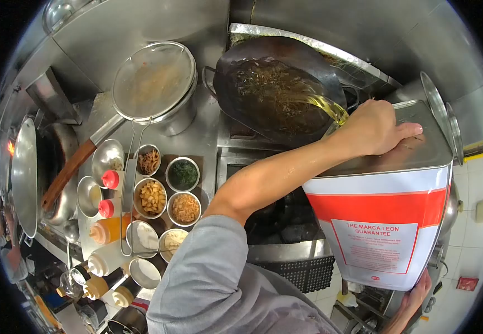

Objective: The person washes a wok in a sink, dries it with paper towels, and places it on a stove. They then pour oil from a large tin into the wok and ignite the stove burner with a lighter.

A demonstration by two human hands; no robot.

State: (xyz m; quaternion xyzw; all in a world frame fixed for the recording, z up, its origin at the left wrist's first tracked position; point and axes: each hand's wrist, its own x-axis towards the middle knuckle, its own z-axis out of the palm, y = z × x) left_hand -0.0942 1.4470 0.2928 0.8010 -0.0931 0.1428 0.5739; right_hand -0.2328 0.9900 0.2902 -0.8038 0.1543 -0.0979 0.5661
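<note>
A large oil tin (378,209) with a white and red label is tilted toward a dark wok (275,47). Yellow oil (327,106) streams from its corner into the wok, where liquid has pooled. My left hand (378,127) grips the top of the tin, fingers curled and thumb lying across the metal; the handle, if any, is hidden under it. Low on the right, my right hand (415,298) holds the tin's bottom edge, partly hidden behind it. My left forearm crosses over the stove front.
Left of the wok, a wooden-handled strainer (153,83) rests on a metal pot (181,118). Several small bowls hold ingredients, including chopped greens (183,174). Squeeze bottles (105,230) stand beside them. Another wok (25,178) is at far left. Metal lids (435,100) lean at right.
</note>
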